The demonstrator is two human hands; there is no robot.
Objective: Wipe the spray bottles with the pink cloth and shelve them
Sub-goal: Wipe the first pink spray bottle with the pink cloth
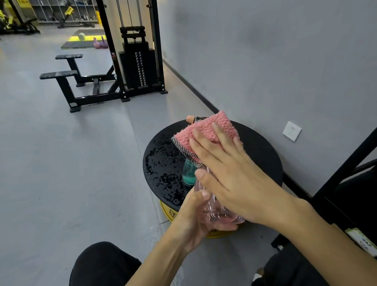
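My left hand [194, 219] grips the base of a clear pink spray bottle [215, 212], held tilted away from me above a round black table [162, 165]. Its peach nozzle [191, 118] pokes out past the cloth. My right hand [229, 173] lies flat with straight fingers on a pink cloth [206, 131], pressing it onto the bottle's upper part. Under the cloth stands a teal spray bottle [189, 172] on the table, mostly hidden.
The tabletop is wet with droplets and sits on a yellow base [170, 212]. A black shelf frame [354, 158] rises at the right by the grey wall with a socket [292, 131]. A cable machine [135, 59] stands farther back. My knees are at the bottom.
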